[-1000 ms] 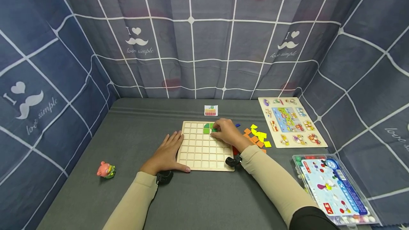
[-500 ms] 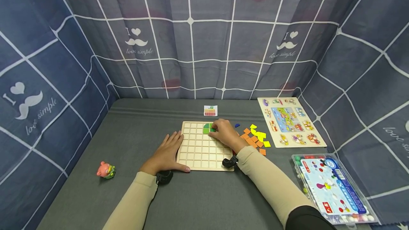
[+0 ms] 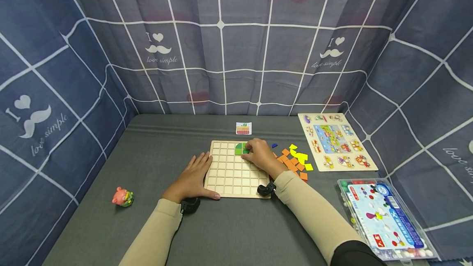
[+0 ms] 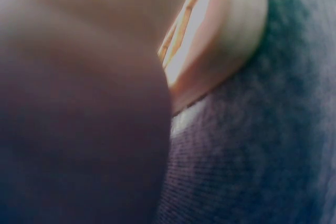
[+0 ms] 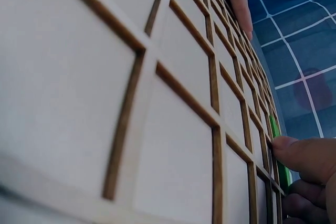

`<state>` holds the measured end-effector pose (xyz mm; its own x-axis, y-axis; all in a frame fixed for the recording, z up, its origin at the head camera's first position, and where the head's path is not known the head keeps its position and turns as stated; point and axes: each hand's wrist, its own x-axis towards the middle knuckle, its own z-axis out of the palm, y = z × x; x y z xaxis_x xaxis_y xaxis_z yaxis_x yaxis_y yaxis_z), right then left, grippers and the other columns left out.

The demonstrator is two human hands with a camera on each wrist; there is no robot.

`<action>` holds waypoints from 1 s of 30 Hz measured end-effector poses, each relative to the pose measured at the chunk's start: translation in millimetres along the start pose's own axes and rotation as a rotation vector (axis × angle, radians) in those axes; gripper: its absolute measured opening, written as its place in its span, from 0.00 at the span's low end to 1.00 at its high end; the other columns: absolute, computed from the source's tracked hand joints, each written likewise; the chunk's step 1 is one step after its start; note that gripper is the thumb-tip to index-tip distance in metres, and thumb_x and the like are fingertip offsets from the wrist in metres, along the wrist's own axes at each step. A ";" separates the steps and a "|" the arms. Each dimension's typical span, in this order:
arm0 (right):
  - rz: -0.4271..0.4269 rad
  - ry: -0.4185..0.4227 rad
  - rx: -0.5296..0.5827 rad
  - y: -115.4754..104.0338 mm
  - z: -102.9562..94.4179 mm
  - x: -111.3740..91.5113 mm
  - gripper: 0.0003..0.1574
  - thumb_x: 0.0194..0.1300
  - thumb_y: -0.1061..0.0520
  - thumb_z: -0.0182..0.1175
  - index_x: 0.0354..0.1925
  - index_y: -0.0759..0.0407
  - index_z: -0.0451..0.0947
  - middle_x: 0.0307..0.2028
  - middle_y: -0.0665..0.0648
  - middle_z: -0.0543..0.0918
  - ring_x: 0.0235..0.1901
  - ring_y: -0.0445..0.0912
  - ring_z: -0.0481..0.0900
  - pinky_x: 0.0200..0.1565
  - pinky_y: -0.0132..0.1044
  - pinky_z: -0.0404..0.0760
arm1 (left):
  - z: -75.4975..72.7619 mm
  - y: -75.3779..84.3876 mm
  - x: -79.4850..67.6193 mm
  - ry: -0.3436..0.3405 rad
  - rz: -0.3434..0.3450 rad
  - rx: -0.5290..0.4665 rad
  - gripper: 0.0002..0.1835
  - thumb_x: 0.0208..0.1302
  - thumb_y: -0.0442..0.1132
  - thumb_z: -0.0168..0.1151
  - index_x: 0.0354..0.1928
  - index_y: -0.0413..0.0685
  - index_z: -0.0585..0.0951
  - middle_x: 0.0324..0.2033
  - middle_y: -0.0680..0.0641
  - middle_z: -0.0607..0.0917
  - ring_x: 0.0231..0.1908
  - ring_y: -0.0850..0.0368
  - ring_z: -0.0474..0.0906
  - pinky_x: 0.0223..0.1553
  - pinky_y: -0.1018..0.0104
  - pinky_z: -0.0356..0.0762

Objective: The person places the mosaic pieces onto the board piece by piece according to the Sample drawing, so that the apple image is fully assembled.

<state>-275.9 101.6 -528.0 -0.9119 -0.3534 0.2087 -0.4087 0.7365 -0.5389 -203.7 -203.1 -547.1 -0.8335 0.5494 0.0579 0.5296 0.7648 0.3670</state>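
Note:
A pale wooden board (image 3: pixel 236 182) with a grid of square recesses lies in front of me. Green tiles (image 3: pixel 238 151) sit together near its far edge, the far left one with a rounded corner. My right hand (image 3: pixel 262 157) reaches over the board and pinches a green tile (image 5: pixel 284 174) at the right of that group, its thumb tip on it in the right wrist view. Flat along the board's left edge rests my left hand (image 3: pixel 192 179), fingers straight and thumb at the near left corner. The left wrist view is blurred, with the board's corner (image 4: pixel 231 40) beside the hand.
Loose orange tiles (image 3: pixel 289 163) and yellow tiles (image 3: pixel 302 156) lie right of the board, near a blue piece (image 3: pixel 274 145). A small printed card (image 3: pixel 244 128) lies beyond it. Farther right are a picture puzzle board (image 3: pixel 349 165) and a plastic case (image 3: pixel 388 216); a pig figurine (image 3: pixel 122 196) stands left.
My right hand has shifted slightly left and settled at the green tiles, its tile now lined up beside the others. My left hand has stayed in place.

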 end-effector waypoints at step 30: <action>0.063 0.048 0.088 -1.2 -0.4 -1.3 0.16 0.62 0.56 0.80 0.47 0.60 0.90 0.40 0.54 0.87 0.40 0.46 0.83 0.43 0.39 0.84 | -1.4 0.7 -1.1 0.006 0.009 -0.004 0.81 0.40 0.84 0.72 0.83 0.34 0.51 0.82 0.34 0.49 0.81 0.39 0.42 0.77 0.41 0.35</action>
<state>-274.2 101.3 -527.3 -0.9372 -0.2786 0.2099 -0.3479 0.7020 -0.6214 -202.7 -203.7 -545.6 -0.8297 0.5543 0.0664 0.5363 0.7584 0.3703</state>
